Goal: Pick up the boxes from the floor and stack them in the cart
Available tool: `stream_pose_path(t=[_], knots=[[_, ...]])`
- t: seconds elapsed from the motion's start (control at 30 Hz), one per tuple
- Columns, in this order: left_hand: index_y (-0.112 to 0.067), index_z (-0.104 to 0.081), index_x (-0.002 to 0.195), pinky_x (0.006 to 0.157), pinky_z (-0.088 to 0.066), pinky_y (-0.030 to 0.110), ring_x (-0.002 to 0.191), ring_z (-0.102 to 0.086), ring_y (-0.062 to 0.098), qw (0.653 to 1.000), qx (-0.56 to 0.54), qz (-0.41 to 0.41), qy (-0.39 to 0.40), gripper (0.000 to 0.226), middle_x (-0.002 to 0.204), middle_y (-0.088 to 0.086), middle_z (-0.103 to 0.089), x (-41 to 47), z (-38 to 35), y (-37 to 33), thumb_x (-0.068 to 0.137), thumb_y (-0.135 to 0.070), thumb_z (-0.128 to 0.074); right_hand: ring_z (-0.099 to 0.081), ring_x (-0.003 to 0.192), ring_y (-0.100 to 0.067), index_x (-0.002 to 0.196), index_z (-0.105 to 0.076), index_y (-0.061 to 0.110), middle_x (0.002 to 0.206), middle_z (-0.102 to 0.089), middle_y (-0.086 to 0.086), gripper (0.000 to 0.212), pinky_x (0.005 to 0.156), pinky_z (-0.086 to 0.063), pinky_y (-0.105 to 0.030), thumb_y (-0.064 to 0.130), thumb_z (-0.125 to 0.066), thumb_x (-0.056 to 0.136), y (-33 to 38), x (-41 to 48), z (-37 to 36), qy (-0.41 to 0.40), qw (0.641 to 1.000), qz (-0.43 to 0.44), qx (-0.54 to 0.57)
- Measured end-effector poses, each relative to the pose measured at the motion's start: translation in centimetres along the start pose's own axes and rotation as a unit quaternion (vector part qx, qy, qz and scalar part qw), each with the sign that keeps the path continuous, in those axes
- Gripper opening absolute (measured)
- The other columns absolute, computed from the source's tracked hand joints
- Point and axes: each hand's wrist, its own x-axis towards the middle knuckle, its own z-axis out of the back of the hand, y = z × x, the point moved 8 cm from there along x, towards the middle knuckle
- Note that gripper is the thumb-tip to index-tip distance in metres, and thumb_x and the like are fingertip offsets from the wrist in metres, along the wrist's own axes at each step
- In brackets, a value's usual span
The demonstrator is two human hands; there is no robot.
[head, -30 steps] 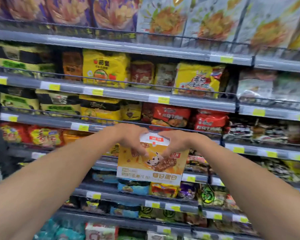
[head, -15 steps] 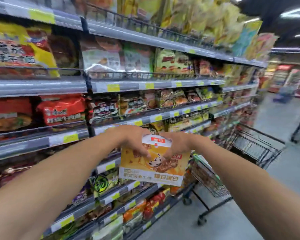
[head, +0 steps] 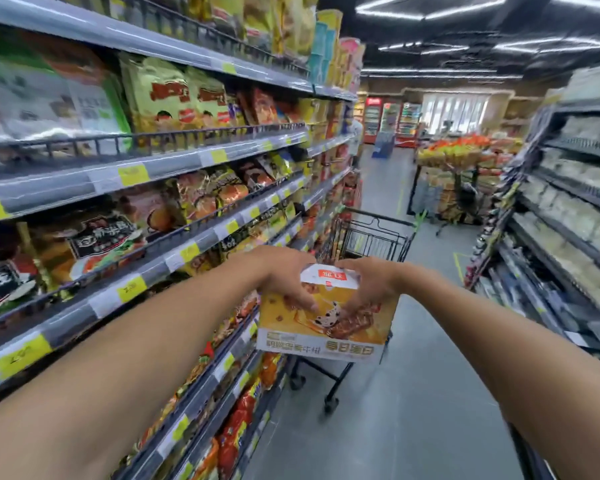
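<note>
- Box [head: 326,327]: yellow-orange, with a white top flap bearing a red label and a white band along the bottom edge. It is printed with a black-and-white spotted cow and brown bars.
- Cart [head: 374,237], at 12 o'clock from the box: black wire grid.
- Shelves [head: 174,164], at 9 o'clock: grey rails with yellow price tags [head: 133,174].
- Floor [head: 413,410], at 5 o'clock: plain grey.
- Ceiling [head: 465,32], at 1 o'clock: black with white light strips [head: 430,13].
</note>
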Motion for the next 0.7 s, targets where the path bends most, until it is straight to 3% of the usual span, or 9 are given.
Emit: stream_pose_path(t=[0.13,0.2,0.43,0.53,0.7], knots=[[-0.039,-0.046,0.134,0.081,-0.054,0.037,0.096,-0.063,0.014,0.999,0.004,-0.033,0.004,0.092,0.115,-0.015,-0.065,6.2,-0.1,-1.4,0.06,-0.087,-0.071,-0.07,0.096,-0.014,0.15,-0.035,0.042,0.122,-0.064,0.007,0.101,0.089,-0.06,-0.038,0.053,-0.091,0.066,-5.1,2.3,0.9,-0.002,0.999,-0.032,0.03],[-0.039,-0.047,0.134,0.077,-0.052,0.035,0.096,-0.062,0.015,0.999,0.013,-0.042,0.005,0.092,0.114,-0.014,-0.064,9.2,0.0,-1.7,0.06,-0.087,-0.071,-0.068,0.1,-0.015,0.148,-0.037,0.04,0.123,-0.063,0.007,0.097,0.092,-0.059,-0.038,0.05,-0.091,0.067,-7.2,4.0,1.4,-0.003,0.999,-0.034,0.037],[-0.035,-0.044,0.138,0.084,-0.053,0.04,0.099,-0.061,0.016,1.0,0.007,-0.028,0.002,0.097,0.118,-0.013,-0.063,21.6,-0.4,-1.2,0.061,-0.088,-0.069,-0.068,0.096,-0.012,0.14,-0.042,0.042,0.119,-0.065,0.009,0.088,0.089,-0.06,-0.037,0.051,-0.09,0.067,-15.6,12.8,4.3,-0.002,0.999,-0.008,0.031],[-0.036,-0.042,0.144,0.089,-0.051,0.04,0.109,-0.06,0.016,0.997,-0.068,-0.025,0.03,0.095,0.129,-0.013,-0.06,27.4,-1.2,-1.1,0.067,-0.08,-0.074,-0.063,0.108,-0.016,0.149,-0.037,0.04,0.128,-0.06,0.007,0.1,0.096,-0.055,-0.038,0.056,-0.089,0.065,-20.1,17.1,6.1,-0.01,1.0,0.007,-0.024],[-0.037,-0.039,0.145,0.103,-0.047,0.045,0.113,-0.057,0.016,0.98,-0.182,-0.015,0.078,0.086,0.126,-0.014,-0.055,35.9,-4.0,-0.4,0.074,-0.057,-0.083,-0.043,0.13,-0.026,0.155,-0.027,0.038,0.142,-0.047,0.003,0.104,0.112,-0.039,-0.048,0.055,-0.083,0.069,-25.8,24.7,8.0,-0.04,0.988,0.048,-0.14]])
